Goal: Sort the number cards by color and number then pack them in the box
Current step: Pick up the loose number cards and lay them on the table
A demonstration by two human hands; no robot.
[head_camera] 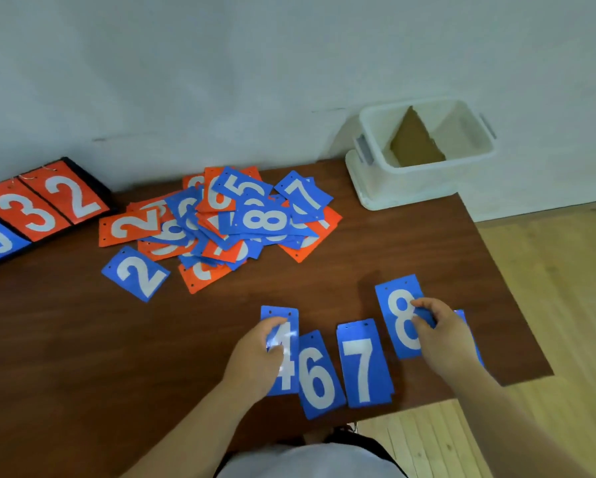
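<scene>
A row of blue number cards lies near the table's front edge: a 4, a 6, a 7 and an 8. My left hand grips the left side of the 4. My right hand pinches the right edge of the 8, and another blue card shows partly under that hand. A mixed pile of blue and orange cards sits at the table's middle back. A lone blue 2 lies in front of it. The white plastic box stands at the back right corner.
A black scoreboard with orange 3 and 2 and a blue 9 leans at the back left. The box holds a brown cardboard divider. The table's right edge drops to a wooden floor. A wall stands behind.
</scene>
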